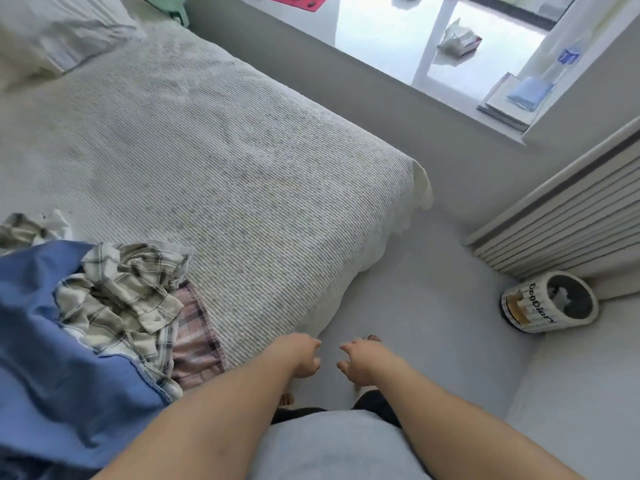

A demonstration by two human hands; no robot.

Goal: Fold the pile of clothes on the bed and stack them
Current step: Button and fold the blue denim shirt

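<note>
Left hand (300,355) and right hand (360,358) side by side past bed (221,161) foot corner, over floor (426,292), fingers loosely curled, holding nothing, touching nothing. Clothes (104,306) heaped at bed's near left edge: blue piece, plaid shirt, pink check; heap cut off by frame. Pillow (52,32) at far corner. Bin (550,301) near radiator (561,216).

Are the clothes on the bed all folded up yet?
Not yet. Nothing looks folded or stacked: the plaid shirt, blue garment and pink checked piece lie crumpled on the bed. The left hand and right hand hold nothing. All the folding is left.
</note>
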